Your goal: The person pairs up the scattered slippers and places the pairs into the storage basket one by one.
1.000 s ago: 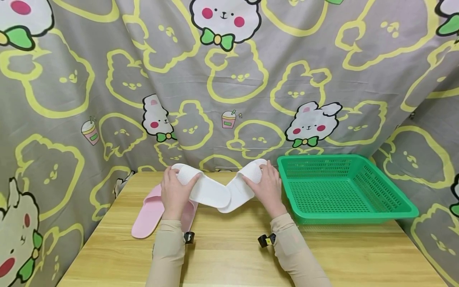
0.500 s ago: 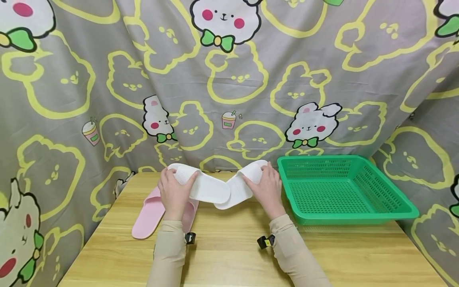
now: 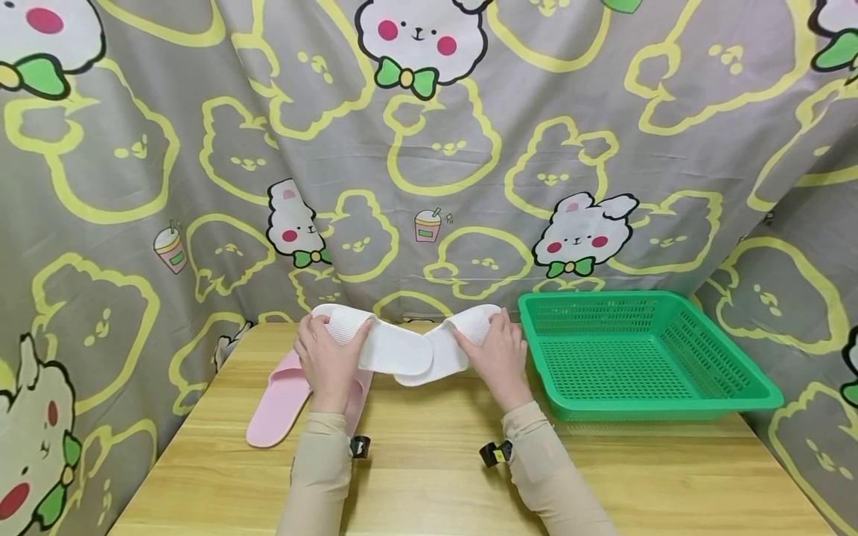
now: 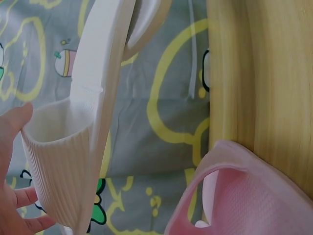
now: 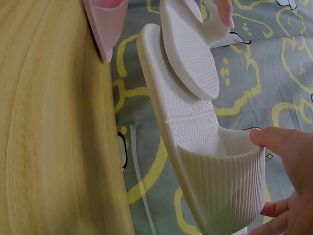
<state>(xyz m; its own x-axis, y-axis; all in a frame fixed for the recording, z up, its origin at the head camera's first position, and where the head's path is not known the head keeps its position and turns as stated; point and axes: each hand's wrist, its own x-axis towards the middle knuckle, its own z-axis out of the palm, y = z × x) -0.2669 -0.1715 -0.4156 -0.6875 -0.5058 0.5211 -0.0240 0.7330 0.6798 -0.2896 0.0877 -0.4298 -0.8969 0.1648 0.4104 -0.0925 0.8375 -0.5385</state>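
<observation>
Two white slippers with ribbed straps are held up above the table's far part. My left hand (image 3: 328, 366) grips the strap of the left white slipper (image 3: 395, 354), thumb at the strap's opening. The strap of the right white slipper (image 5: 190, 117) is pinched in my right hand (image 3: 499, 363). Their heel ends overlap in the middle, the left one lying over the right one, as the right wrist view shows. Beneath and beside my left hand lies a pair of pink slippers (image 3: 276, 409), partly hidden by that hand and forearm.
A green plastic basket (image 3: 660, 404) with perforated walls stands at the right of the wooden table (image 3: 429, 476). A grey patterned curtain (image 3: 362, 164) hangs along the table's back edge and sides.
The white slippers' heel ends have risen slightly, so the V between them is flatter. Both hands keep their grip. The pink slippers and the basket stay put.
</observation>
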